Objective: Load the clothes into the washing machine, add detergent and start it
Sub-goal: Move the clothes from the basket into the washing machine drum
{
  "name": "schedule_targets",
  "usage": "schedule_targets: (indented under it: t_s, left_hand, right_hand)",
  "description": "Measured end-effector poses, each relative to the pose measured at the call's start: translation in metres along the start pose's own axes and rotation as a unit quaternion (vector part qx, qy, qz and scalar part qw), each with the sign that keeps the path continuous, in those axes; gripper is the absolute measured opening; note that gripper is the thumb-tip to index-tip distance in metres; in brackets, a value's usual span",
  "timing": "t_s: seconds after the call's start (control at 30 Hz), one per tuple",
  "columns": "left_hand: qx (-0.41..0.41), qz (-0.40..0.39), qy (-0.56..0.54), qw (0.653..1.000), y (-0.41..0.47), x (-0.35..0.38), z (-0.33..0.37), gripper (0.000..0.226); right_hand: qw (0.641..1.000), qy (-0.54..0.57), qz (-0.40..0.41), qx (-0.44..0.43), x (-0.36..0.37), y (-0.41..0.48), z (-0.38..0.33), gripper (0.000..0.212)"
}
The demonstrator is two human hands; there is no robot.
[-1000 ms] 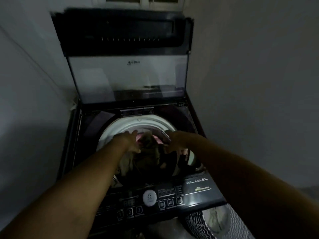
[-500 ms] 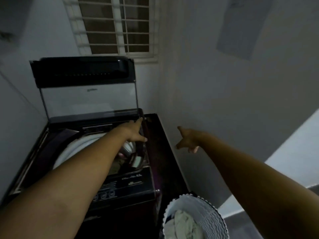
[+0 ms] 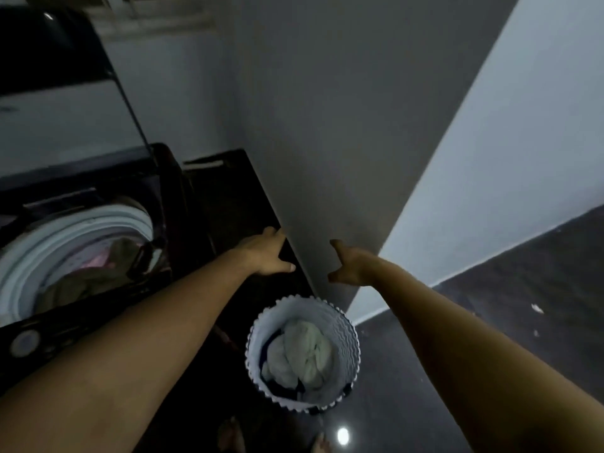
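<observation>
The black top-loading washing machine (image 3: 98, 308) stands at the left with its lid (image 3: 49, 76) raised. Pink and olive clothes (image 3: 98, 266) lie in its white-rimmed drum. A white laundry basket (image 3: 343, 322) sits on the floor at the lower middle, with pale and dark clothes (image 3: 304, 354) inside. My left hand (image 3: 264, 253) and my right hand (image 3: 349, 268) both hang empty in the air above the basket, fingers relaxed and spread, near the wall's corner.
A grey wall (image 3: 327, 125) rises directly ahead, and its corner juts out beside the basket. Dark glossy floor (image 3: 506, 305) spreads to the right. A dark gap (image 3: 225, 197) lies between machine and wall. A window sill shows at the top left.
Both hands left the drum and swung right, away from the machine, to a spot above the basket. The view turned right and downward, bringing the whole basket into sight.
</observation>
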State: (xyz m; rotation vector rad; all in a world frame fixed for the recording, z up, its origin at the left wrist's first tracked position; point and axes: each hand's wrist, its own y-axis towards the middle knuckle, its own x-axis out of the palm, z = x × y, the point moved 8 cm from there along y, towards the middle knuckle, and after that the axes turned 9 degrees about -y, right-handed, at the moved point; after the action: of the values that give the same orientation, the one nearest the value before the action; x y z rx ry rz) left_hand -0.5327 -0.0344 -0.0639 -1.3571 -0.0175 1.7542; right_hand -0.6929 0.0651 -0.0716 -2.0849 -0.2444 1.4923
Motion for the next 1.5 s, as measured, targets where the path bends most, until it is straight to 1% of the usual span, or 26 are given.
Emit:
schedule_targets:
  t_s: [0.13, 0.27, 0.37, 0.53, 0.67, 0.83, 0.9, 0.97, 1.03, 1.1, 1.17, 1.23, 1.27, 1.33, 1.4, 1.43, 1.47, 1.5]
  left_hand:
    - [-0.005, -0.065, -0.016, 0.998, 0.036, 0.093, -0.025, 0.101]
    - [-0.028, -0.114, -0.022, 0.993, 0.064, 0.181, -0.070, 0.100]
    - [-0.025, -0.128, -0.016, 0.991, 0.084, 0.239, -0.102, 0.087]
    - [-0.045, -0.167, -0.027, 0.985, 0.120, 0.341, -0.161, 0.067]
    - [-0.054, -0.185, -0.024, 0.981, 0.154, 0.411, -0.194, 0.066]
    - [-0.045, -0.195, -0.042, 0.979, 0.208, 0.481, -0.222, 0.070]
    - [-0.048, -0.198, -0.037, 0.978, 0.230, 0.501, -0.229, 0.073]
    - [-0.059, -0.181, -0.033, 0.981, 0.255, 0.518, -0.238, 0.074]
    - [-0.057, -0.165, -0.022, 0.984, 0.276, 0.531, -0.244, 0.071]
    - [-0.060, -0.147, -0.033, 0.987, 0.292, 0.537, -0.245, 0.076]
    - [-0.092, -0.096, -0.098, 0.986, 0.305, 0.540, -0.247, 0.091]
    - [-0.126, -0.026, -0.184, 0.974, 0.314, 0.542, -0.250, 0.107]
    - [-0.121, -0.005, -0.194, 0.973, 0.317, 0.546, -0.250, 0.110]
    - [-0.102, -0.006, -0.187, 0.977, 0.318, 0.552, -0.247, 0.099]
    - [-0.139, -0.047, -0.228, 0.963, 0.318, 0.563, -0.252, 0.083]
    - [-0.165, -0.084, -0.252, 0.950, 0.318, 0.569, -0.255, 0.073]
    - [-0.187, -0.107, -0.278, 0.936, 0.317, 0.572, -0.255, 0.065]
    - [-0.214, -0.112, -0.310, 0.920, 0.315, 0.572, -0.257, 0.059]
  right_hand:
    - [0.998, -0.031, -0.058, 0.006, 0.084, 0.021, 0.030, 0.088]
    - [0.993, -0.067, -0.098, -0.017, 0.171, 0.055, 0.049, 0.091]
    - [0.990, -0.089, -0.108, -0.033, 0.238, 0.085, 0.056, 0.091]
    - [0.981, -0.075, -0.179, -0.025, 0.352, 0.130, 0.066, 0.093]
    - [0.976, -0.065, -0.207, -0.027, 0.424, 0.167, 0.077, 0.089]
    - [0.973, -0.059, -0.225, -0.011, 0.490, 0.218, 0.092, 0.095]
    - [0.969, -0.070, -0.234, -0.020, 0.508, 0.238, 0.094, 0.096]
    - [0.969, -0.072, -0.234, -0.037, 0.529, 0.257, 0.096, 0.096]
    - [0.970, -0.054, -0.233, -0.034, 0.546, 0.268, 0.100, 0.096]
    - [0.969, -0.036, -0.241, -0.033, 0.561, 0.275, 0.103, 0.094]
    - [0.969, -0.027, -0.240, -0.054, 0.575, 0.282, 0.101, 0.095]
    - [0.969, -0.013, -0.240, -0.057, 0.591, 0.293, 0.101, 0.102]
    - [0.968, -0.012, -0.246, -0.049, 0.604, 0.300, 0.103, 0.105]
    - [0.960, -0.026, -0.279, -0.032, 0.627, 0.310, 0.105, 0.104]
    - [0.957, -0.002, -0.287, -0.029, 0.629, 0.313, 0.103, 0.090]
    - [0.961, 0.039, -0.273, -0.021, 0.622, 0.312, 0.102, 0.082]
    - [0.966, 0.089, -0.241, 0.003, 0.613, 0.313, 0.106, 0.074]
    - [0.967, 0.139, -0.210, 0.038, 0.604, 0.312, 0.113, 0.071]
